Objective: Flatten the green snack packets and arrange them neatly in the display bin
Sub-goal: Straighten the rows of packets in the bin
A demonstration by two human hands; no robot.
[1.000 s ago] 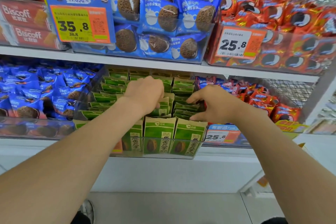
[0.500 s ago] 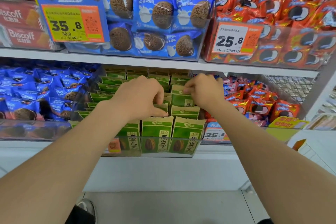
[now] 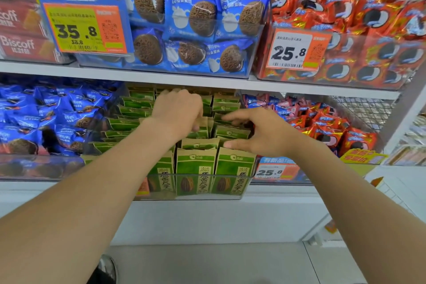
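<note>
Several green and tan snack packets stand in rows inside a clear display bin on the lower shelf. My left hand reaches into the middle rows, fingers curled down over packet tops; whether it grips one I cannot tell. My right hand rests on the right-hand row, thumb and fingers spread across a packet top. The front row shows two full packets upright against the bin's wall, and my left forearm partly hides a third.
Blue cookie packets fill the bin to the left, red and pink ones the bin to the right. The upper shelf edge hangs just above my hands. Price tags hang in front. A wire mesh wall closes the right side.
My left hand moved further back into the bin. My right hand came forward and right, and its fingers spread over the right row. The camera shifted slightly.
</note>
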